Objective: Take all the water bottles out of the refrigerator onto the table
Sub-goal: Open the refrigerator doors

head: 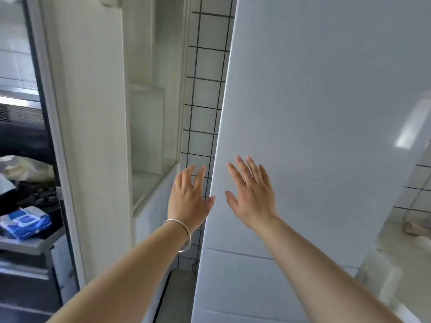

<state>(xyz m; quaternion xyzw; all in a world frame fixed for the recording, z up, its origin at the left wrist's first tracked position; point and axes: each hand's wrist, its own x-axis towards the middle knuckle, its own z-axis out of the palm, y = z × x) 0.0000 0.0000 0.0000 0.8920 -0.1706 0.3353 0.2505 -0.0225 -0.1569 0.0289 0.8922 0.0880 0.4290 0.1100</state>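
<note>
White tiled wall [205,94] with dark grout runs up the middle of the view, squeezed between a pale cabinet [93,113] on the left and the big white fridge [326,113] on the right. Both arms are out front, hands raised side by side, near each other but not touching. The right hand [253,197] is spread flat, fingers splayed, palm toward the fridge door close to its left edge; whether it actually presses the panel I cannot tell. The left hand [189,197] is open too, fingers apart, holding nothing, sitting in front of the narrow tiled gap just beside that same door edge, thumb tip about level with it. A silver bangle [182,234] circles the left wrist.

The fridge is shut on this face, and a thin seam crosses it below the right forearm. No bottles in sight. The gap between fridge edge and cabinet is slim, opening down to grey floor [182,297]. The cabinet shows an open niche [151,136] with a bare shelf. Far left, past a dark frame, a blue wipes pack [24,221] lies on a cluttered ledge. Far right, a pale counter [396,259] edge shows beyond the fridge.
</note>
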